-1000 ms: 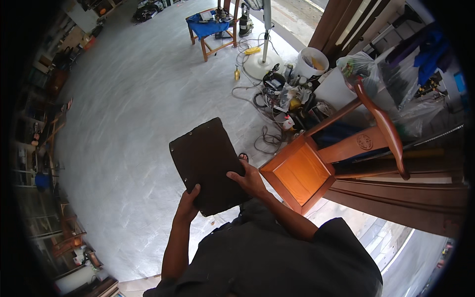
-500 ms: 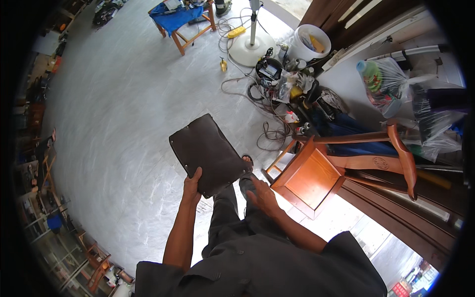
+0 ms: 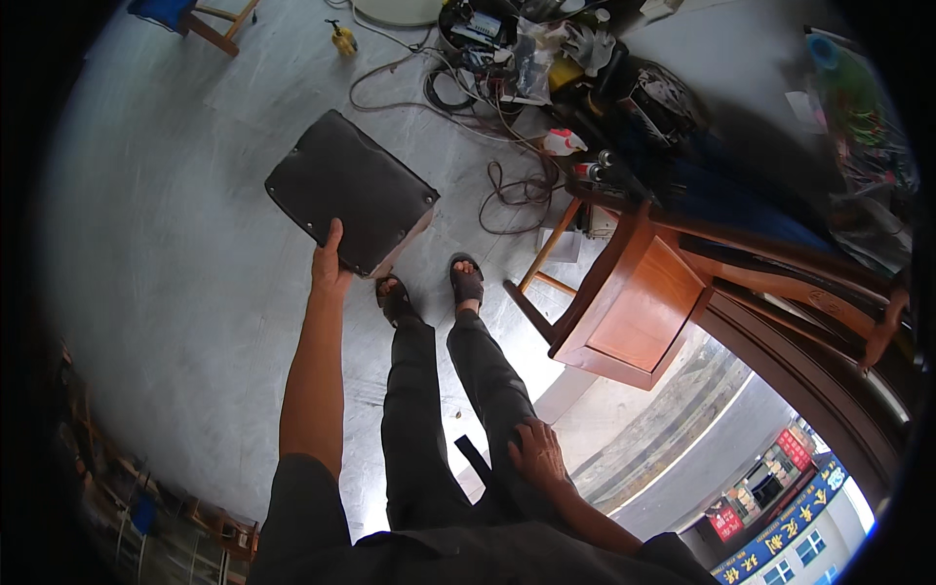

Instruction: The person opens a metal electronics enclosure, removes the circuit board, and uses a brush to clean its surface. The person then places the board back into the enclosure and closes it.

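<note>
at the upper left we see a blue cloth (image 3: 164,12) over a wooden stool (image 3: 213,35), cut off by the rim. next comes the left hand (image 3: 332,261), gripping the near edge of a dark rectangular pad (image 3: 343,190) with the thumb on top; its other fingers are mostly hidden beneath. we find the pad held out over the grey floor (image 3: 185,253), tilted, with metal studs near its edges and a paler side showing at the right. a small yellow bottle (image 3: 343,40) stands beyond it. below, two dark sandals (image 3: 393,300) point away from us. the right hand (image 3: 538,452) lies on the right thigh, fingers loosely spread over the dark trousers (image 3: 414,419). further right we see a wooden chair (image 3: 643,317), then a see-through bag (image 3: 860,127) near the rim.
</note>
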The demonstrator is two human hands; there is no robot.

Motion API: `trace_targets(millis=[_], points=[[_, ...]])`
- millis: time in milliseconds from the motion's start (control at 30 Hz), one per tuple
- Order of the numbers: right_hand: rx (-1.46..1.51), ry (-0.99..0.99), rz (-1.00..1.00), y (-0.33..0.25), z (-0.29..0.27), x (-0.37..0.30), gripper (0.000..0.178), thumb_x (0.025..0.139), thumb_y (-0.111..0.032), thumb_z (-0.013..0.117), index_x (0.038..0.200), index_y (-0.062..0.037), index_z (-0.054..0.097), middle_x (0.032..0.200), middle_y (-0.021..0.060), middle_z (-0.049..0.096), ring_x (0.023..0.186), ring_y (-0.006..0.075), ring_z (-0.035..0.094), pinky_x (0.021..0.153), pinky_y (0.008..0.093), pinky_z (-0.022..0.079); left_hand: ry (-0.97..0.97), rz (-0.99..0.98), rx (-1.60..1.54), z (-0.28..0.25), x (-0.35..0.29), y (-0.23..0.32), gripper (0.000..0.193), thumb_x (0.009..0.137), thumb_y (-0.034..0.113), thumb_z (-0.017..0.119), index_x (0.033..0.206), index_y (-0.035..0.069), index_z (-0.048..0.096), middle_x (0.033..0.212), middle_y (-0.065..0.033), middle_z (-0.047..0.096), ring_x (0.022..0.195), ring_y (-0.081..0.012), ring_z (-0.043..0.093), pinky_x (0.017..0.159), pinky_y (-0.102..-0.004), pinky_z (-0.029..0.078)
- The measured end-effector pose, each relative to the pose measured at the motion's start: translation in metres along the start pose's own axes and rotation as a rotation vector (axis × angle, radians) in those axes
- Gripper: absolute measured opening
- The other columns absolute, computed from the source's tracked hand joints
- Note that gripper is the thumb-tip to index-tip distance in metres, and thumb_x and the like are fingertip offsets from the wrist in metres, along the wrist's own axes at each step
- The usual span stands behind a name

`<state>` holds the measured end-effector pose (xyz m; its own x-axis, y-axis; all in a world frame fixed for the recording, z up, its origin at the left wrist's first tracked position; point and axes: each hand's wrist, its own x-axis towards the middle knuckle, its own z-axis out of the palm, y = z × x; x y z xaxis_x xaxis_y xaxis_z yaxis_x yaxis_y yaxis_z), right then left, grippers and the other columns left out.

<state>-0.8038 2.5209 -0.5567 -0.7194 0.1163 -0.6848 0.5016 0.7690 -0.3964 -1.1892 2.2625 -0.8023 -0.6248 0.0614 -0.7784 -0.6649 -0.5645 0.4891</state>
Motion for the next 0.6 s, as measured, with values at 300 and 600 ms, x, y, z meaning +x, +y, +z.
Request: trace_targets(millis=[300, 600], points=[[0.015, -0.046, 0.106, -0.015, 0.006, 0.012, 0.032, 0.087, -0.020, 0.070, 0.113, -0.0069, 0.058, 0.117, 0.0155, 0.052, 0.110, 0.0361, 0.053, 0.095, 0.0475, 0.046, 0.055, -0.053, 0.019, -0.052, 0.103, -0.062, 0.060, 0.086, 0.032, 0.080, 0.131, 0.001, 0.056, 0.125, -0.0103, 0.065, 0.117, -0.0230, 0.062, 0.102, -0.0376, 0.050], [0.039, -0.021, 0.092, -0.022, 0.007, 0.027, 0.023, 0.086, -0.016, 0.069, 0.103, -0.0059, 0.059, 0.108, 0.0169, 0.055, 0.102, 0.0384, 0.055, 0.085, 0.0494, 0.049, 0.153, -0.163, 0.662, -0.098, 0.013, -0.065, 0.042, 0.099, 0.032, 0.061, 0.132, 0.008, 0.055, 0.122, -0.0121, 0.065, 0.114, -0.0276, 0.064, 0.095, -0.0450, 0.051]])
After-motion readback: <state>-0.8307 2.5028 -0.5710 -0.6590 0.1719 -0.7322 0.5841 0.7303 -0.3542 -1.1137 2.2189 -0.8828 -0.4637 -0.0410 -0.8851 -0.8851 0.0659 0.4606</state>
